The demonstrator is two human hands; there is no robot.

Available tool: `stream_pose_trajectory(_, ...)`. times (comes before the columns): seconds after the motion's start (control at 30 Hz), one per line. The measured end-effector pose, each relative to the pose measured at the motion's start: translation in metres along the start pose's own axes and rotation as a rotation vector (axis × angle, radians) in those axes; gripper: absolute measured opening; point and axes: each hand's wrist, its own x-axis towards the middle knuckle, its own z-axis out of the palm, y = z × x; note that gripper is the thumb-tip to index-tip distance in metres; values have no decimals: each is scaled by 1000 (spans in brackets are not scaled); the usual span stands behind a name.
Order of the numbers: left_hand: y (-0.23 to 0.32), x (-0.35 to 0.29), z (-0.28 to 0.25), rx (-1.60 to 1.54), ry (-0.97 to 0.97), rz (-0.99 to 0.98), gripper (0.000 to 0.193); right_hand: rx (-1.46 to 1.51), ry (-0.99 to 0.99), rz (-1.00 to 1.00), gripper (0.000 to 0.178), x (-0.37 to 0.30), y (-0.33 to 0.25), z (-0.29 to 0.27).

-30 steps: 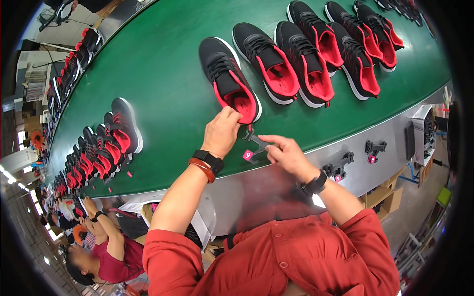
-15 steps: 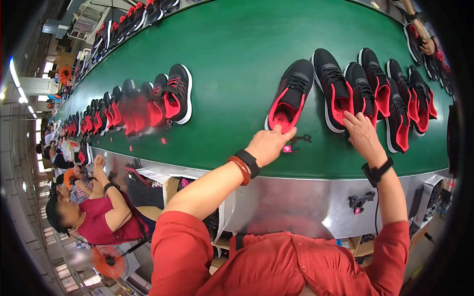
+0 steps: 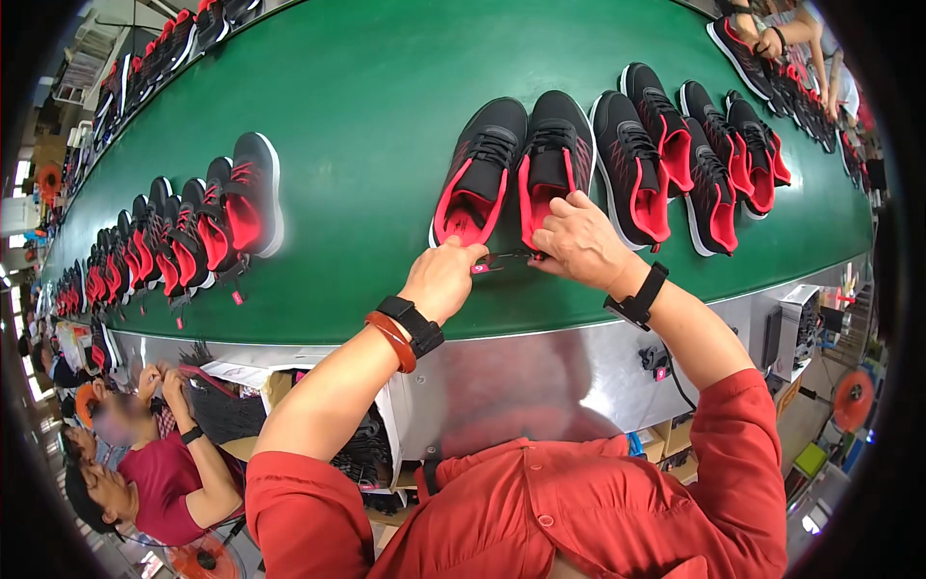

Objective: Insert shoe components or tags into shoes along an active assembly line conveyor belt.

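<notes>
Side by side, with toes pointing away, lie two black sneakers with red linings, the left sneaker point(image 3: 490, 145) and the right sneaker point(image 3: 554, 145). My left hand point(image 3: 439, 280) is closed at the heel of the left sneaker, its thumb beside a small pink tag point(image 3: 479, 269). A thin black strip point(image 3: 511, 256) runs from the tag toward my right hand. Curled at the right sneaker's heel, my right hand point(image 3: 582, 243) has its lower fingers pinched at the strip's far end. Its palm and part of the strip are hidden.
More black-and-red sneakers point(image 3: 632, 164) stand close on the right of the green belt point(image 3: 367, 87). A long row of sneakers point(image 3: 198, 227) lies at the left. A person point(image 3: 159, 463) sits at lower left; another person's hand point(image 3: 772, 43) is at far right. The metal edge point(image 3: 502, 386) borders the belt.
The two sneakers, apart before, now stand together. My right hand has moved from the right sneaker's heel rim to the black strip beside my left hand. The view has shifted.
</notes>
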Motion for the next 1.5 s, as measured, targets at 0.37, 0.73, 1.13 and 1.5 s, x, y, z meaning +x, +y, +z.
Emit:
stream_pose_trajectory(0.37, 4, -2, 0, -21, -11, -86, 39, -62, -166, -102, 20, 23, -6, 14)
stream_pose_trajectory(0.73, -15, -35, -4, -209, 156, 85, 45, 280, 208, -73, 27, 18, -13, 31)
stream_pose_trajectory(1.13, 85, 28, 17, 184, 248, 289, 37, 310, -221, 535, 25, -315, 16, -40)
stream_pose_trajectory(1.5, 152, 136, 116, 90, 90, 360, 27, 393, -141, 485, 17, -359, 29, -14)
